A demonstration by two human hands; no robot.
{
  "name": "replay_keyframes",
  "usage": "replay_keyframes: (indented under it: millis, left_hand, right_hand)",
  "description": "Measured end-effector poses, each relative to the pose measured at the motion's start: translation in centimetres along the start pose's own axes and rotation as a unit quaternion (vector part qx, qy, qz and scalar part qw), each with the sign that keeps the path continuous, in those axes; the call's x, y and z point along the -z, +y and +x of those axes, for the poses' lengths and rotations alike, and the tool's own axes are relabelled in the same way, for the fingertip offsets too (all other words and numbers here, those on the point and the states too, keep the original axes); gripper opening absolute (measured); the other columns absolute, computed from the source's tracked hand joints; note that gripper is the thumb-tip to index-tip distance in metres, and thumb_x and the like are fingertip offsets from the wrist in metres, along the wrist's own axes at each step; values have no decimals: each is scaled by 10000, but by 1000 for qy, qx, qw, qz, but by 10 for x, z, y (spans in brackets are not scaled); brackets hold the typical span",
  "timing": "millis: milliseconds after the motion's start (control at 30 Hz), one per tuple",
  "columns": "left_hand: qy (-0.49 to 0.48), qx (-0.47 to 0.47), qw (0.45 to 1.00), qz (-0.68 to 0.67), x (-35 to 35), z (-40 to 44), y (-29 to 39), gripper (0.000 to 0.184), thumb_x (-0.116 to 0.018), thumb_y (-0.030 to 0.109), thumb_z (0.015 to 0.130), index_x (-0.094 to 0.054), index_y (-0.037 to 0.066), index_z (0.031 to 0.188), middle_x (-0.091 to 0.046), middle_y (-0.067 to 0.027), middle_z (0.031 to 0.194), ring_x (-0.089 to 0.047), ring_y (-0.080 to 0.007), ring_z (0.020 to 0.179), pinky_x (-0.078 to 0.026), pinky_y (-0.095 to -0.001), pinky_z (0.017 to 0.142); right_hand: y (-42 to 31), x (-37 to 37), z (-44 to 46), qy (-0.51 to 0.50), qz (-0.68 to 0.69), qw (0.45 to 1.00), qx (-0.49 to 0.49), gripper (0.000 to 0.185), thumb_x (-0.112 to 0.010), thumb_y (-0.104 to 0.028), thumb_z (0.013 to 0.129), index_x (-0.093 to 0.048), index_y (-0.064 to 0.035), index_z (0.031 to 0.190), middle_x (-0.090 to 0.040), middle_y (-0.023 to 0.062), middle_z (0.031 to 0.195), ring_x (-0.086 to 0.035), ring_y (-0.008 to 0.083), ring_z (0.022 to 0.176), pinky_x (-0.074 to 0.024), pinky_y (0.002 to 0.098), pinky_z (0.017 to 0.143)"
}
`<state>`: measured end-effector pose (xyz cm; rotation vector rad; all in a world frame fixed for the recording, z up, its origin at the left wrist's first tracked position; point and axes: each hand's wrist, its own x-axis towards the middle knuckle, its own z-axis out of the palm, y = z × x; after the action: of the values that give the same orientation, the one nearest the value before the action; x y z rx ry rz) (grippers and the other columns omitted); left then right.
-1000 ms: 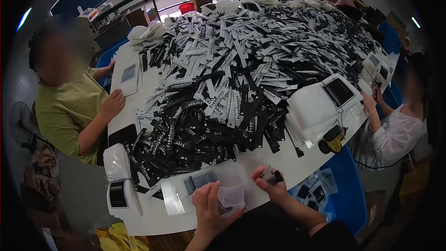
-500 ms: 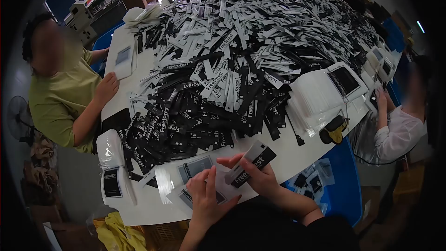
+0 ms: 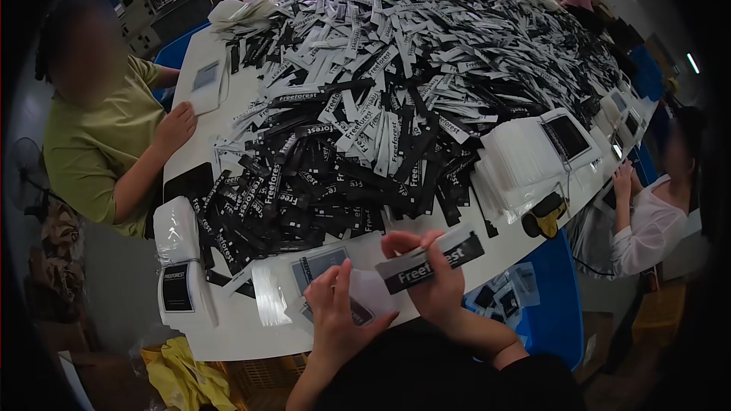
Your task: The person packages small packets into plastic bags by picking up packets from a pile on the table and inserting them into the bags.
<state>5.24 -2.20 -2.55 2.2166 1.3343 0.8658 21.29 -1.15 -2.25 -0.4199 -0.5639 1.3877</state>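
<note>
One packet [image 3: 432, 262], pinched by the right hand [image 3: 442, 289], is outside the bag [image 3: 371, 293] held by the left hand [image 3: 337, 320]; finished-looking pouches [image 3: 502, 295] lie beside the right forearm, while a big pile [image 3: 320, 175] remains beyond.

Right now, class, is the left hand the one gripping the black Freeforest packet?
No, the right hand grips the black Freeforest packet, while the left hand is at a translucent bag.
</note>
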Motion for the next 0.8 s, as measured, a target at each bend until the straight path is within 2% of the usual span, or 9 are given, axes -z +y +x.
replay_keyframes:
  millis: [200, 300, 367, 433, 500, 567, 600, 700, 800]
  left_hand:
    - [33, -13, 999, -34, 0, -4, 1, 1074, -855, 294, 501, -256, 54, 1361, -345, -171, 1252, -360, -343, 1103, -314, -436, 889]
    - [47, 21, 993, -103, 16, 3, 3, 813, -801, 239, 630, -376, 47, 1296, -475, -182, 1170, -487, -307, 1004, -409, -391, 818]
    - [-49, 212, 949, -227, 27, 2, -14, 391, -682, 153, 775, -545, 25, 1118, -621, -152, 923, -606, -242, 764, -478, -309, 666]
    - [-56, 171, 961, -208, 32, 1, -22, 240, -627, 119, 814, -582, 14, 1024, -629, -137, 817, -616, -221, 679, -480, -284, 613]
    - [-60, 132, 971, -192, 32, 2, -22, 124, -571, 86, 853, -618, 2, 931, -637, -122, 710, -626, -199, 594, -481, -258, 560]
    - [-41, 186, 960, -203, 32, 4, -15, 109, -583, 79, 841, -621, -3, 902, -636, -127, 741, -635, -202, 645, -486, -269, 584]
    - [-42, 187, 960, -202, 35, 3, -16, 109, -583, 79, 841, -621, -3, 902, -636, -127, 741, -635, -202, 645, -486, -269, 584]
    - [-100, 145, 963, -202, 37, 1, -19, 100, -586, 69, 834, -619, 2, 900, -631, -128, 732, -630, -198, 635, -482, -270, 570]
    - [-134, 66, 966, -213, 30, -2, -15, 80, -595, 72, 826, -613, 3, 861, -628, -118, 718, -609, -198, 592, -479, -274, 557]
  right_hand:
    - [4, 1, -9, -83, -239, 958, -132, 162, -485, -86, 898, -516, -20, 1042, -492, 197, 1236, -463, 209, 1144, -368, 332, 953]
    - [0, 8, -9, -81, -220, 961, -147, 192, -503, -59, 885, -512, -19, 1073, -518, 182, 1204, -493, 200, 1111, -405, 319, 915]
    - [-6, 6, -7, -82, -209, 961, -159, 218, -516, -52, 879, -510, -18, 1094, -531, 174, 1186, -507, 197, 1096, -424, 312, 893]
    - [-14, -6, -4, -18, -265, 962, -68, 282, -537, -62, 873, -496, -24, 1150, -564, 170, 1130, -559, 202, 1024, -467, 318, 832]
    - [-19, 4, 1, 22, -359, 933, 5, 285, -560, -78, 865, -527, -13, 1141, -631, 146, 985, -616, 180, 901, -498, 299, 742]
    - [-25, 6, 4, -136, -604, 785, -36, 241, -583, -86, 848, -574, 7, 1070, -659, 121, 838, -638, 151, 793, -498, 284, 674]
    - [-23, 9, 3, -184, -560, 801, -106, 189, -582, -56, 835, -617, 24, 1003, -650, 60, 730, -594, 96, 650, -469, 248, 596]
    - [-28, 33, 12, -293, -428, 794, -318, 199, -605, -64, 817, -625, 15, 999, -633, 34, 741, -558, 73, 646, -450, 230, 593]
    - [-3, 42, 12, -292, -337, 801, -399, 192, -615, -70, 810, -639, -3, 988, -615, 11, 751, -544, 63, 670, -444, 225, 621]
